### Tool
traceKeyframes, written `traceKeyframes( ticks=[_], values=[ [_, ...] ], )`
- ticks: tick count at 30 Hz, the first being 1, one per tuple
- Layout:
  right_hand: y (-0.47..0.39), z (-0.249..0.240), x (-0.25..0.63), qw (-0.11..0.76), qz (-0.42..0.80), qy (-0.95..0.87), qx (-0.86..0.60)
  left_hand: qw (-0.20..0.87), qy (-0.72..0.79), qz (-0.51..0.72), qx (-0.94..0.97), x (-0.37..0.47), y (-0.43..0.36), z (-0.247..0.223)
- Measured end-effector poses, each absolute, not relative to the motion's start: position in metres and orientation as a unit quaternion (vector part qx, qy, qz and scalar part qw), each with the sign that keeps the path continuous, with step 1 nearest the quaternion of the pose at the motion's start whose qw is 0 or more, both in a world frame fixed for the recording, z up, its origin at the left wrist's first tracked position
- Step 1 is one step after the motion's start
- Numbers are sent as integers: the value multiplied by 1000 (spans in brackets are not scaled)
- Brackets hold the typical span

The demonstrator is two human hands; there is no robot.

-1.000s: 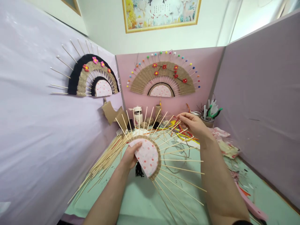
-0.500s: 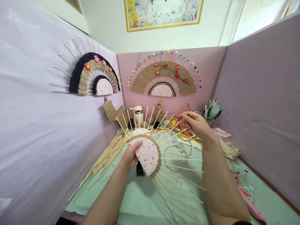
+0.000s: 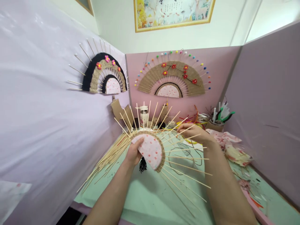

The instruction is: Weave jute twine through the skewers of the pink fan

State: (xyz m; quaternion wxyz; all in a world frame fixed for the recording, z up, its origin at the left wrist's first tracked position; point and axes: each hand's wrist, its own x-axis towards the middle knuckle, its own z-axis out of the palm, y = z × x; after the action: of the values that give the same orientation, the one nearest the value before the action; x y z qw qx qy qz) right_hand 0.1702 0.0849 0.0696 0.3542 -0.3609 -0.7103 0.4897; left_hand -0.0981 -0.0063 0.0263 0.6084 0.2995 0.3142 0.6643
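Observation:
My left hand (image 3: 135,152) grips the straight edge of a half-round fan piece (image 3: 151,153), its thumb on the pink dotted cloth. A woven twine band runs round the curved edge, and thin bamboo sticks (image 3: 187,163) spread out from it. A black tassel (image 3: 142,165) hangs below the left hand. Behind the upper right sticks is my right hand (image 3: 191,132), its fingers bent and close together among them; whether they hold anything is too small to make out. A grey-brown cord (image 3: 172,161) lies looped on the table under the sticks.
Loose bamboo sticks (image 3: 110,153) lie at the left of the green table (image 3: 140,200). Two finished fans (image 3: 172,73) hang on the partitions. A white bottle (image 3: 144,117), a pot with green-handled pliers (image 3: 215,125), cloth scraps (image 3: 237,154) and a pink tool (image 3: 257,207) stand or lie around.
My right hand has come down and a little left, in behind the sticks. The fan piece stays in my left hand. The whole view has shifted, with the background now further right.

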Motion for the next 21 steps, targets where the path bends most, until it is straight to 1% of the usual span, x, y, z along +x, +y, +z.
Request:
traceKeyframes(
  ticks=[3,7,9,14,21],
  values=[
    [83,69,156,262,479,-773,-325,602,298,681,291,-100,-5,25],
    [72,73,133,115,485,-834,-237,582,282,713,271,-102,-3,24],
    [66,74,123,74,490,-841,-218,578,276,721,265,-103,-3,24],
    [62,73,116,75,474,-849,-221,579,268,720,272,-102,-4,24],
    [72,74,131,71,468,-855,-211,567,273,732,262,-101,-3,23]
  ],
)
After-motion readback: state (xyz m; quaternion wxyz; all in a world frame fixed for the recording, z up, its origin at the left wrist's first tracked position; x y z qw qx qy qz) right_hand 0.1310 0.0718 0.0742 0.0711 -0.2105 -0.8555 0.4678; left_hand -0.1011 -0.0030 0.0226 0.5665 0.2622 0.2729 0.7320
